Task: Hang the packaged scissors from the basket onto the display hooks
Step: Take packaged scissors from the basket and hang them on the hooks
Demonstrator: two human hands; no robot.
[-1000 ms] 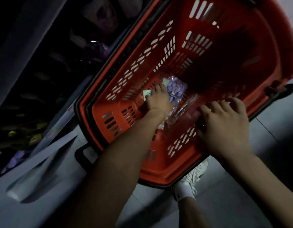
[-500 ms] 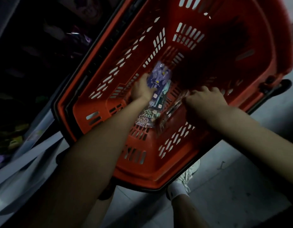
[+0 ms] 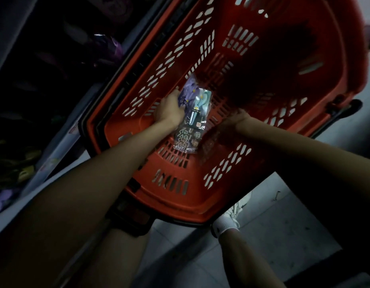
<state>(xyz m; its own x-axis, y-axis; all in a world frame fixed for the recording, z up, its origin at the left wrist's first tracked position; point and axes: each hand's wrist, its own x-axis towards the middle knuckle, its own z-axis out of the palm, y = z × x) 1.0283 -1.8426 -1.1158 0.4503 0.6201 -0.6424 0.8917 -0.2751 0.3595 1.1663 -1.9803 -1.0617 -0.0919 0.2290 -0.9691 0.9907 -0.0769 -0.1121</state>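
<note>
Inside the red shopping basket (image 3: pixel 200 201), the left hand (image 3: pixel 169 110) grips the left edge of the packaged scissors (image 3: pixel 195 115), fingers curled round it. The pack sits low in the basket, between the two hands. The right hand (image 3: pixel 232 123) reaches in just beside the pack. It is in shadow, so whether its fingers are curled or spread cannot be told.

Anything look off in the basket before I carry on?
Nothing stands out. The left hand grips the packaged scissors inside the red basket; the pack looks intact. The right hand reaches in beside it.
</note>
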